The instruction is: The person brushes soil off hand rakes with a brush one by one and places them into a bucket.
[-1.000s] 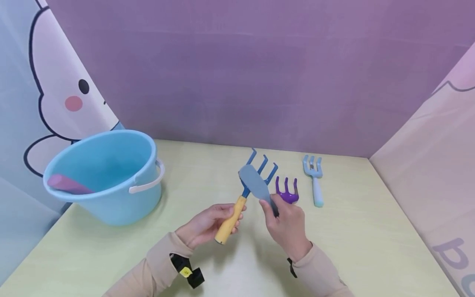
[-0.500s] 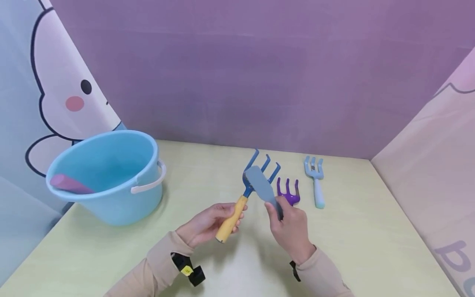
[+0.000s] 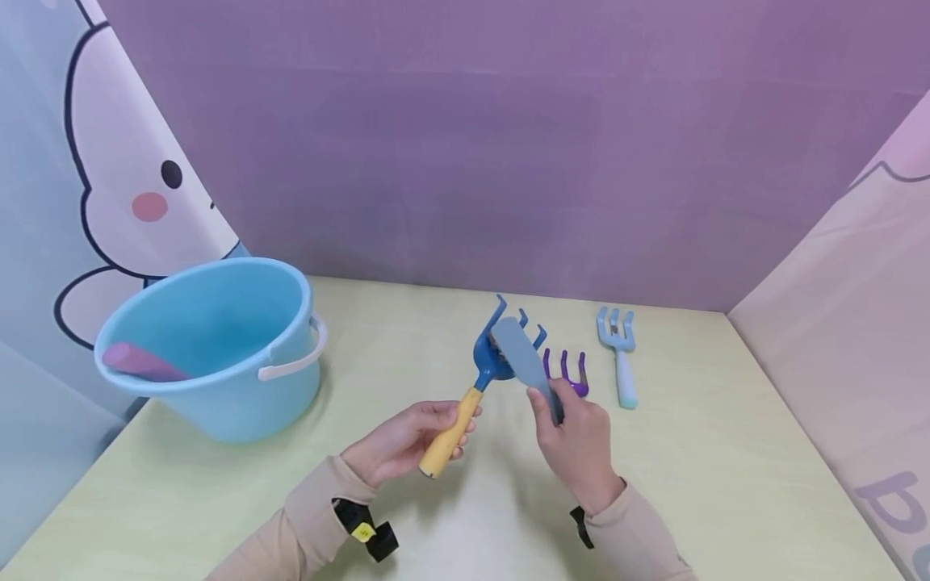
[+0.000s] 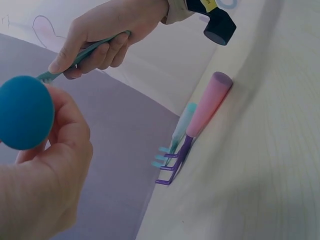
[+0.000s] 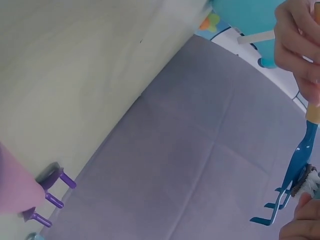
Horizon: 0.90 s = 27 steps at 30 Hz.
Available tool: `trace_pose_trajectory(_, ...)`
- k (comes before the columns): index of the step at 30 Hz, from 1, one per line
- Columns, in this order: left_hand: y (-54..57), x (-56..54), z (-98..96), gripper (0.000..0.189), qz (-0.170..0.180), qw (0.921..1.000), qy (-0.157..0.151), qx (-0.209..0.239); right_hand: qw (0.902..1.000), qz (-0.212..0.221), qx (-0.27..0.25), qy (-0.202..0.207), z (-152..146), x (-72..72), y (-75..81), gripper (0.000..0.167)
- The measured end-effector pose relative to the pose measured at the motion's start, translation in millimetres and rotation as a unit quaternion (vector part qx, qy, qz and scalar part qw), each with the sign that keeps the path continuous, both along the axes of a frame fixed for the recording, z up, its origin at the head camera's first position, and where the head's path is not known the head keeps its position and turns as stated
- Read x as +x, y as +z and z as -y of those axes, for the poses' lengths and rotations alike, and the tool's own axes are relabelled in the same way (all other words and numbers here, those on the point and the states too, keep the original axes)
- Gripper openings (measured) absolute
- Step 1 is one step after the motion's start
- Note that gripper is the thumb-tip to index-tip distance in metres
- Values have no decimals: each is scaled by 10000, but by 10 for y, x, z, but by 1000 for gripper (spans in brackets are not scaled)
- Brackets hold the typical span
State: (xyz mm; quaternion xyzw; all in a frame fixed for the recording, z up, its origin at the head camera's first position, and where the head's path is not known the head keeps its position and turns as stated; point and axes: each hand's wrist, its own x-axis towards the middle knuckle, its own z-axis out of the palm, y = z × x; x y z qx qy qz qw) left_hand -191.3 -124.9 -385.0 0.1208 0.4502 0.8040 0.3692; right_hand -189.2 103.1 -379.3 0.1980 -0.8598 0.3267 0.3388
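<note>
1. Two tools above the desk (image 3: pixel 726 484): rake (image 3: pixel 484 378), handle in curled fingers of left hand (image 3: pixel 407 436); brush (image 3: pixel 521 355) gripped in right hand (image 3: pixel 577 444), bristles (image 5: pixel 309 185) against rake head.
2. Apparently brushing: brace rake firmly, stroke short, work between prongs.
3. Desk's back edge and purple backdrop (image 3: pixel 465 161) beyond prongs; pink-handled fork (image 4: pixel 204 115) just past right hand; more room leftward, short of bucket (image 3: pixel 240 403).

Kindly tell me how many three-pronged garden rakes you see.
3: yellow-handled blue rake in the left hand; pink-handled purple rake and pale-blue rake on the pale-green tabletop. The light-blue bucket may hide another.
</note>
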Motion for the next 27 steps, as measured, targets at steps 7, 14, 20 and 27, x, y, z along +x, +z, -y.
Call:
trace_pose_trajectory(7,4,-10,6,52,-26,9999,20,-131,9999,4,-74,-112,-10,-8,25,12)
trace_pose_trajectory(14,4,-6,14,54,-32,9996,67,-263,9997,15,-151,-168,-21,-23,30,13)
trace_pose_trajectory(20,14,1,18,55,-97,9987,187,-454,9983,234,-484,-213,-53,-32,57,10)
trace_pose_trajectory(27,48,18,60,53,-439,9906,763,-1050,9952,361,-852,-328,-123,-36,64,10)
